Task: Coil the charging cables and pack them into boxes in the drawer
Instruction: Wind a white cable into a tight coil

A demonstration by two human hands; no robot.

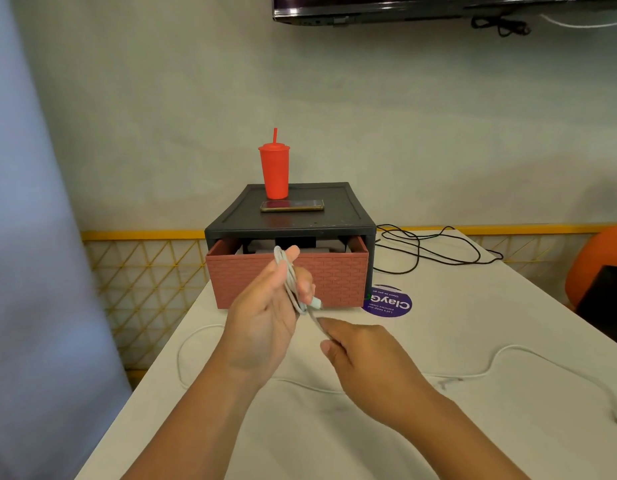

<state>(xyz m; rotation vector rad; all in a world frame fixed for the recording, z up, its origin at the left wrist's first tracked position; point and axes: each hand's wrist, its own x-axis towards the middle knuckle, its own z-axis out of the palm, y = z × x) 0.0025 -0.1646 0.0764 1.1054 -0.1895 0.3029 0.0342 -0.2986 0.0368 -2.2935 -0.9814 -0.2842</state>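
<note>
My left hand [265, 306] holds a coil of grey-white charging cable [289, 278] upright between thumb and fingers, in front of the drawer. A pale plug end sticks out of the coil at its lower right. My right hand [359, 348] pinches the free strand of the same cable just below the coil. The brick-patterned red drawer [338, 275] stands pulled open from its dark cabinet [300, 220]; white boxes [262, 244] show inside, partly hidden. A white cable [501, 355] lies loose across the table. A black cable [428, 251] lies tangled right of the cabinet.
A red tumbler with a straw [274, 171] and a phone [292, 205] sit on top of the cabinet. A purple round sticker [390, 303] is on the white table [335, 438]. A yellow lattice rail [144, 271] runs behind the table; an orange chair [598, 265] stands at the right.
</note>
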